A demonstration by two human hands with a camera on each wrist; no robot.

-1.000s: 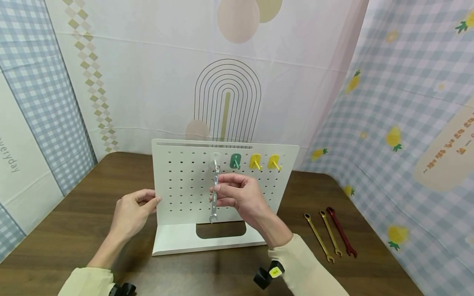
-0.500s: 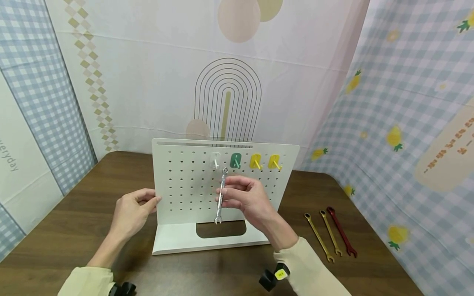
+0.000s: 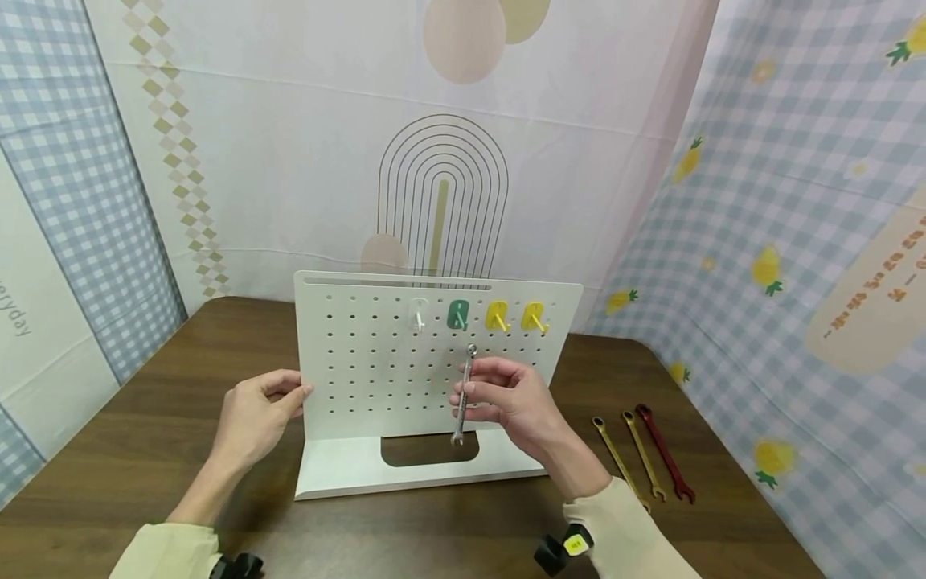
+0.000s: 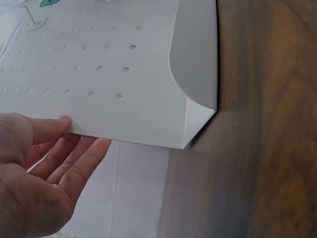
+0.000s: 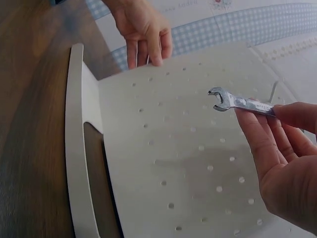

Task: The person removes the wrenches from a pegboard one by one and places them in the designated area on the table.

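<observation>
My right hand pinches a silver combination wrench by its shaft, ring end up, in front of the white pegboard. In the right wrist view the open end of the wrench points away from the fingers, apart from the board. With thumb and fingers my left hand grips the board's left edge; the left wrist view shows the thumb on the front face and fingers behind. Along the board's top sit a white hook, a green hook and two yellow hooks, all bare.
Right of the board, two gold wrenches and a red wrench lie on the brown wooden table. Patterned cloth hangs behind and at both sides. The board's base has a rectangular cutout.
My right hand has drawn the silver wrench off the white hook and carried it right and slightly down, below the green hook. My left hand stays on the board's edge.
</observation>
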